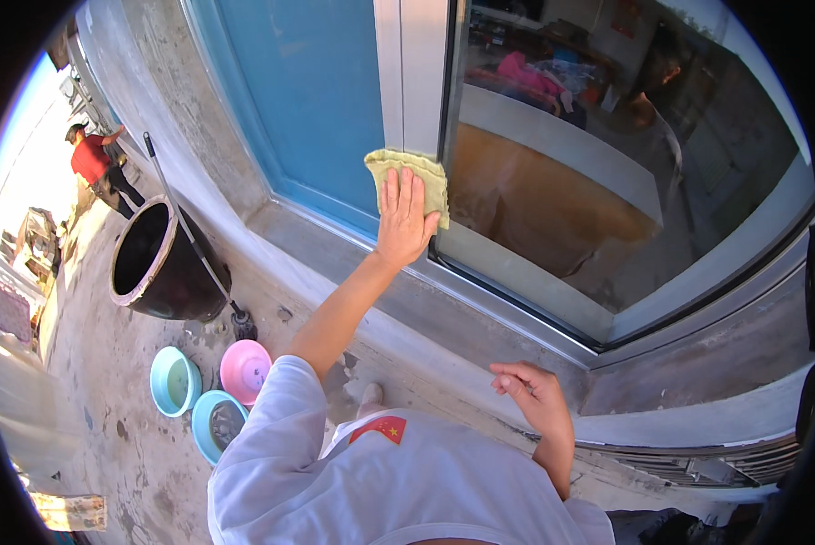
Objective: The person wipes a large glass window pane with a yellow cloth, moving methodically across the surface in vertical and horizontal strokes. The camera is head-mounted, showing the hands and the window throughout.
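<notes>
My left hand (403, 218) lies flat on a folded yellow cloth (407, 162), pressing it against the white upright window frame (414, 88). Left of the frame is a blue panel (305, 95); to its right, a dark glass pane (557, 177) shows reflections and things indoors. My right hand (533, 398) hangs in front of my body at the right, near the concrete sill (475, 320), its fingers loosely bent and nothing seen in them.
Two light blue basins (176, 381) and a pink basin (245, 372) stand on the concrete ground. A large dark jar (176, 266) is beside the wall, with a long-handled brush (196, 245) leaning on it. Another person in red (94, 160) stands farther off by the wall.
</notes>
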Motion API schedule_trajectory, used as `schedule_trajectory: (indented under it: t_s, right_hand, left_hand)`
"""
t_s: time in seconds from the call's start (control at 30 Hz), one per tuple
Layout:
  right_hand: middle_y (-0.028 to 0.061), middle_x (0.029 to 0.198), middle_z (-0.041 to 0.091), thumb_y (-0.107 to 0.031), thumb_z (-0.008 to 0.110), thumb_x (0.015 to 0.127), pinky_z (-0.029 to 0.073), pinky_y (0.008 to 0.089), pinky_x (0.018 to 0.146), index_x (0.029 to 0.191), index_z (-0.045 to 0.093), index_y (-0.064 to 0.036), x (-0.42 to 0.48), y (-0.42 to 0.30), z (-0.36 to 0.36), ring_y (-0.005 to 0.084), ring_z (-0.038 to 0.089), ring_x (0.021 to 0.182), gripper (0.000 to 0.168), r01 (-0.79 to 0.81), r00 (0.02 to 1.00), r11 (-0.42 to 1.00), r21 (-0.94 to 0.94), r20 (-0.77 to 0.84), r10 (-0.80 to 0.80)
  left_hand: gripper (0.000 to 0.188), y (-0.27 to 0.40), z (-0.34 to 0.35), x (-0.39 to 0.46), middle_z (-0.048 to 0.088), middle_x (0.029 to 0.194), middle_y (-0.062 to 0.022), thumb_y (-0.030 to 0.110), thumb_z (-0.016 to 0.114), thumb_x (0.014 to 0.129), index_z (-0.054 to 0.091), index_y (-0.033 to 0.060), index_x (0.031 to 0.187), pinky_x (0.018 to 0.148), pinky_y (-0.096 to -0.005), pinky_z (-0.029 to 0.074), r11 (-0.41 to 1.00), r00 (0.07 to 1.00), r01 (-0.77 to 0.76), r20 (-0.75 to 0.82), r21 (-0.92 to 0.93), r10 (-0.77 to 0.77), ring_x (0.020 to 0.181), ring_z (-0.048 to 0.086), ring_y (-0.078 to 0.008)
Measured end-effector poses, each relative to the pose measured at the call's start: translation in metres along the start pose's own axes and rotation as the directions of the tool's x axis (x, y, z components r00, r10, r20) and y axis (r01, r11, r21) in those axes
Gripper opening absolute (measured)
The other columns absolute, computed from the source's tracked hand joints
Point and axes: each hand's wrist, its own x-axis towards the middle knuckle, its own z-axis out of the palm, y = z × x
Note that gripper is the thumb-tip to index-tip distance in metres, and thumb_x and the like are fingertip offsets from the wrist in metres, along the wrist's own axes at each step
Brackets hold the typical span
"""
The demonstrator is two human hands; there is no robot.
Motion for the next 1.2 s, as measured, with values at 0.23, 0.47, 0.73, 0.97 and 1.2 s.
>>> schedule_trajectory:
  t_s: [0.23, 0.47, 0.73, 0.97, 1.2]
  right_hand:
    - [0.0081, 0.083, 0.066, -0.012, 0.064, 0.092, 0.049, 0.0267, 0.067, 0.109, 0.069, -0.001, 0.004, -0.005, 0.001, 0.0146, 0.065, 0.075, 0.021, 0.021, 0.999, 1.000, -0.004, -0.029, -0.021]
    - [0.0080, 0.080, 0.065, -0.013, 0.065, 0.092, 0.048, 0.0270, 0.064, 0.108, 0.069, -0.001, 0.009, -0.004, 0.005, 0.0142, 0.061, 0.069, 0.020, 0.033, 0.997, 0.999, 0.008, -0.070, -0.032]
    - [0.0083, 0.082, 0.066, -0.010, 0.064, 0.091, 0.049, 0.0260, 0.066, 0.109, 0.069, 0.000, 0.007, -0.016, 0.001, 0.0138, 0.063, 0.073, 0.020, 0.012, 0.998, 0.996, -0.083, -0.068, -0.017]
    - [0.0088, 0.084, 0.067, -0.007, 0.066, 0.089, 0.051, 0.0263, 0.067, 0.109, 0.069, -0.001, -0.016, -0.003, -0.008, 0.0147, 0.065, 0.074, 0.021, -0.055, 0.991, 0.997, -0.059, -0.127, 0.047]
    - [0.0080, 0.091, 0.066, -0.006, 0.063, 0.091, 0.050, 0.0259, 0.069, 0.111, 0.068, -0.002, -0.008, 0.004, -0.004, 0.0135, 0.065, 0.080, 0.021, -0.070, 0.994, 0.998, -0.006, -0.085, 0.069]
  left_hand:
    - [0.071, 0.019, -0.112, 0.238, 0.015, 0.156, -0.0260, 0.023, 0.047, 0.093, 0.015, -0.0053, 0.150, 0.116, -0.0531, 0.011, 0.985, 0.942, -0.150, -0.292, 0.079, 0.167, 0.144, 0.011, -0.0457]
    - [0.075, 0.009, -0.066, 0.175, 0.007, 0.158, -0.0259, 0.034, 0.046, 0.097, 0.011, -0.0035, 0.152, 0.115, -0.0572, 0.008, 0.993, 0.953, -0.115, -0.282, -0.004, 0.109, 0.145, 0.005, -0.0485]
    - [0.078, 0.027, 0.042, -0.066, 0.004, 0.154, -0.0341, 0.029, 0.049, 0.096, 0.007, -0.0118, 0.148, 0.116, -0.0582, 0.008, 0.952, 0.954, 0.291, -0.048, -0.093, -0.296, 0.142, 0.004, -0.0541]
    - [0.073, 0.098, 0.058, -0.091, -0.005, 0.155, -0.0321, 0.008, 0.045, 0.095, -0.003, -0.0107, 0.148, 0.119, -0.0502, 0.002, 0.621, 0.678, 0.712, 0.091, -0.327, -0.729, 0.145, -0.003, -0.0467]
    - [0.066, 0.144, 0.035, -0.082, 0.003, 0.158, -0.0261, -0.003, 0.038, 0.095, 0.004, -0.0030, 0.151, 0.118, -0.0425, 0.012, 0.486, 0.635, 0.733, 0.220, -0.476, -0.740, 0.146, 0.007, -0.0413]
